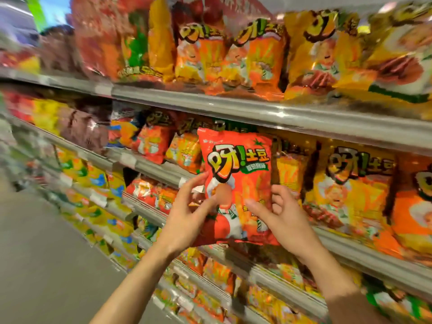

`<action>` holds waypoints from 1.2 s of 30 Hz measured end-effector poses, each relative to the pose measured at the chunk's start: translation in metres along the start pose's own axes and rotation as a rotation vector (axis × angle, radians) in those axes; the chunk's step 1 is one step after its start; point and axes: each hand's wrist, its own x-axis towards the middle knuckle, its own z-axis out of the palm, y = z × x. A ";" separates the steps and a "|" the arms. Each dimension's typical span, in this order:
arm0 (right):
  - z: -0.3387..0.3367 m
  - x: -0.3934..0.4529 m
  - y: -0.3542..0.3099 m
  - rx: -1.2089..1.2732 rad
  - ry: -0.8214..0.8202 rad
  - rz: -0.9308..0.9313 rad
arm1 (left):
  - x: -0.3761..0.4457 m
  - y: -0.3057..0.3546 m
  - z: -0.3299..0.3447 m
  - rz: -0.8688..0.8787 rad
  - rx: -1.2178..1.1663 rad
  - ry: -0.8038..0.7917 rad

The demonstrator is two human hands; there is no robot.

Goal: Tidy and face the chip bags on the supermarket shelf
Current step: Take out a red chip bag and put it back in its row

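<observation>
Head view, looking down a tilted snack aisle: a red chip bag [237, 183] sits upright at the centre of the frame, front face toward the camera, held in front of the middle shelf [374, 253]; the left hand [187, 220] comes in from the lower left and grips the bag's lower left edge, thumb laid across the printed front, fingers curled behind the side; the right hand [282, 213] comes in from the lower right and holds the lower right edge, thumb on the front, fingers bent round the side of the bag; both forearms run up from the bottom of the frame. Behind the held bag, a row of orange and yellow bags [350, 183] stands on the middle shelf to the right of centre, and more red and orange bags [152, 146] lean at centre left; the upper shelf [210, 101] crosses the frame above, carrying orange bags [233, 50] along the top; lower shelves at the lower left hold yellow bags [93, 174] with blue and green print; grey floor [46, 253] fills the lower left corner. Much of the frame away from the centre is blurred, so labels there cannot be read.
</observation>
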 end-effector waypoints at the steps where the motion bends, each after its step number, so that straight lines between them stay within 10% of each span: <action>1: 0.010 0.008 -0.002 -0.014 -0.010 -0.006 | 0.007 -0.004 -0.009 0.002 0.002 0.004; 27: 0.334 0.156 -0.043 -0.028 0.326 0.042 | 0.197 -0.123 -0.317 0.061 0.024 -0.263; 36: 0.369 0.185 -0.053 -0.120 0.387 0.038 | 0.315 -0.183 -0.393 0.003 0.415 0.101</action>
